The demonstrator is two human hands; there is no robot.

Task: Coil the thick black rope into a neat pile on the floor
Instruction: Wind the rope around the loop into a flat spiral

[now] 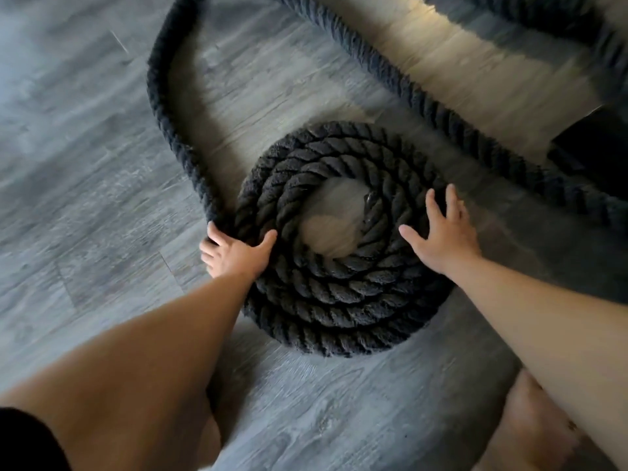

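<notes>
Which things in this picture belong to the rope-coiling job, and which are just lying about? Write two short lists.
Part of the job:
- rope coil
- loose rope still to wind on
- left hand, gripping the rope at the coil's edge
- right hand, open, flat on the coil
- floor

Just lying about:
- dark box, beside the rope

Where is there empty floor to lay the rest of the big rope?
Bare floor lies left of the loose rope, and more near the bottom, below the coil. A small bare spot sits inside the coil. It is crowded right of the coil: another rope run passes there beside a dark object. The left hand and right hand flank the coil.
</notes>
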